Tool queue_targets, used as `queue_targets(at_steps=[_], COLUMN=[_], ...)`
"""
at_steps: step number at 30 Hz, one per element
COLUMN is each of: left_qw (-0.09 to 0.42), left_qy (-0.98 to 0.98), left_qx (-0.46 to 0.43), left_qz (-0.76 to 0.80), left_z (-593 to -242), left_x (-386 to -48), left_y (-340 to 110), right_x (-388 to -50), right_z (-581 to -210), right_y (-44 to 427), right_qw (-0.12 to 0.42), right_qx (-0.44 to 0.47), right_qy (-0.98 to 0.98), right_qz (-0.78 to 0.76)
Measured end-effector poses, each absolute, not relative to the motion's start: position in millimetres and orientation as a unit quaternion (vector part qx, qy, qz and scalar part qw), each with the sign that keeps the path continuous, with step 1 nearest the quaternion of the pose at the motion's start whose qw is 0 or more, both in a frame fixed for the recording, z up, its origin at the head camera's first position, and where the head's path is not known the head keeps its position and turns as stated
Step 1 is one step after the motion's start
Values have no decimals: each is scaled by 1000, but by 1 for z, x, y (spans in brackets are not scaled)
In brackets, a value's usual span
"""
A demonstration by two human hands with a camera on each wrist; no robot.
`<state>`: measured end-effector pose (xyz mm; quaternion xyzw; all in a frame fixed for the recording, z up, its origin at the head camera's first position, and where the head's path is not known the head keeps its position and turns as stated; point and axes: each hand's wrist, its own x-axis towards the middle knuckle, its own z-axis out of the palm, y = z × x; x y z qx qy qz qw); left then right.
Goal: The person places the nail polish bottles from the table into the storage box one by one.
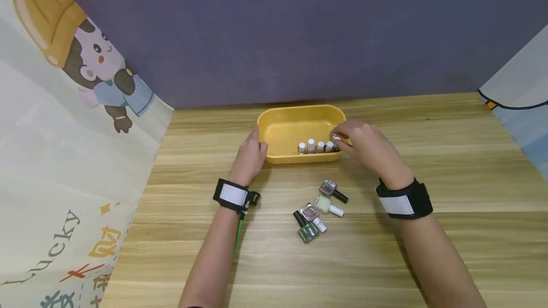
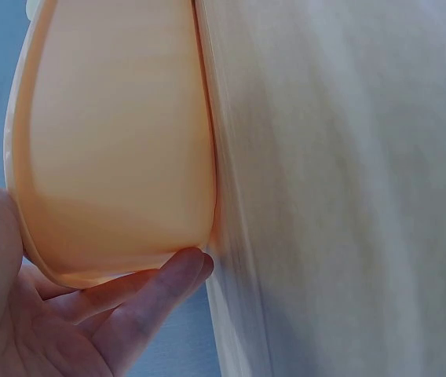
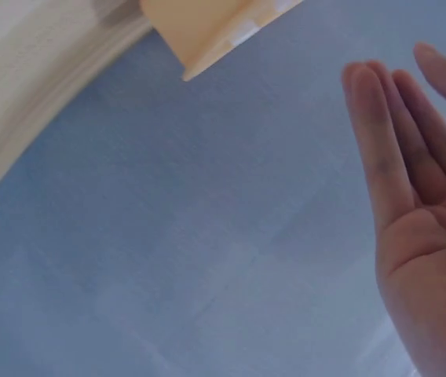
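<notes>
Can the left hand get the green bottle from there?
Probably yes: only bare table lies between the left hand and the green bottle. But that hand grips the yellow tray, so it would likely have to let go first.

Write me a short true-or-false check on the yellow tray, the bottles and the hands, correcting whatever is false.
1. Four bottles lie on the table outside the yellow tray. True.
2. The green bottle has a white cap. False: its cap is black.
3. The left hand touches the tray's left end. True.
4. The right hand is over the bottles on the table. False: it is at the tray's right end.
5. The white-capped bottles inside the tray are along its far side. False: they are along its near side.
6. The pale bottle has a white cap. True.
</notes>
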<state>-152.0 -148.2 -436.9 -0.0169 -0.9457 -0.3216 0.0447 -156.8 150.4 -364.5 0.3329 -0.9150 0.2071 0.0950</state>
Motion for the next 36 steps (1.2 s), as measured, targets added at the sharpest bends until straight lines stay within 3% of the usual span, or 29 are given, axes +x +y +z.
queue_targets(at_steps=[15, 36], left_qw=[39, 44], left_qy=[-946, -947], left_qx=[-14, -9], left_qz=[-323, -319], left_z=[-437, -437], left_x=[-151, -152], left_y=[-146, -148], right_x=[-141, -141], right_z=[-357, -370], right_y=[149, 145], right_qw=[42, -105], right_qx=[356, 412], right_qy=[-915, -890], right_qz=[183, 166])
